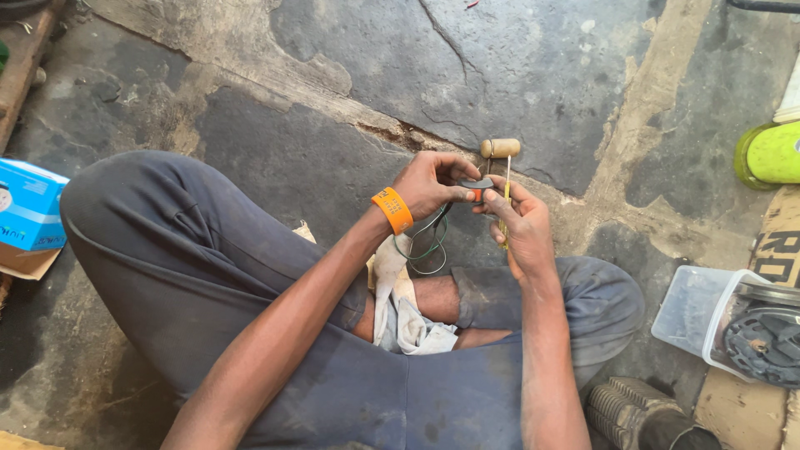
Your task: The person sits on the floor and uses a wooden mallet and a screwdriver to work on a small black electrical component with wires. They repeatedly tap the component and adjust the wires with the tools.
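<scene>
Above the person's crossed legs, over the stone floor (517, 75), the left hand (429, 185) (orange wristband (392, 210) on its wrist) pinches a small grey-and-orange part (477, 188) with its fingers, while the right hand (521, 229) grips a thin yellow-handled screwdriver (506, 208) beside it, green wires (429, 242) dangling below.

A small grey-and-orange part (477, 188) is pinched between the left hand (429, 183) and the right hand (521, 225), with thin wires (429, 242) hanging below. A wooden-handled tool (500, 148) lies on the stone floor (517, 75).
</scene>
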Motion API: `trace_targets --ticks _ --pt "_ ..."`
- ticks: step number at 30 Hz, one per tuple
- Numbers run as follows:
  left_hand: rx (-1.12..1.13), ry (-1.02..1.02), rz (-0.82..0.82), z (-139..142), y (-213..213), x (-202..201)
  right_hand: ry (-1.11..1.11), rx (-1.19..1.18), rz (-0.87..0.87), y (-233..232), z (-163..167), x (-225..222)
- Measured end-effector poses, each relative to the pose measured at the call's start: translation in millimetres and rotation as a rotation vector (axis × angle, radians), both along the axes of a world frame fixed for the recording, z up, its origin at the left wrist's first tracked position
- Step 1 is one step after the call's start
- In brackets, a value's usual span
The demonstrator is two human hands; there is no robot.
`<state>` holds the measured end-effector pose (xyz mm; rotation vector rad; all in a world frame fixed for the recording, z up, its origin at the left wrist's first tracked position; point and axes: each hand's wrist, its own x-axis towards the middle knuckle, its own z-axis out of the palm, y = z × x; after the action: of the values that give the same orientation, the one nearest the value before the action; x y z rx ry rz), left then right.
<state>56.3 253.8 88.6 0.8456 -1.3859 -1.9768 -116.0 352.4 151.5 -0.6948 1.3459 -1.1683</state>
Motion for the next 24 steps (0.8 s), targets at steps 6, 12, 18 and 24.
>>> trace_targets --ticks 6,12,18,24 --pt "-0.031 0.059 -0.02 -2 1 0 0.017 -0.023 -0.009 -1 1 1" --pt "0.04 0.126 -0.04 2 0 0 0.031 -0.039 -0.016 0 -1 3" --pt "-0.113 0.054 -0.074 12 1 4 -0.044 -0.03 -0.057 0 -2 1" --pt "0.086 0.028 -0.092 15 4 0 -0.201 -0.027 -0.059 1 1 -2"
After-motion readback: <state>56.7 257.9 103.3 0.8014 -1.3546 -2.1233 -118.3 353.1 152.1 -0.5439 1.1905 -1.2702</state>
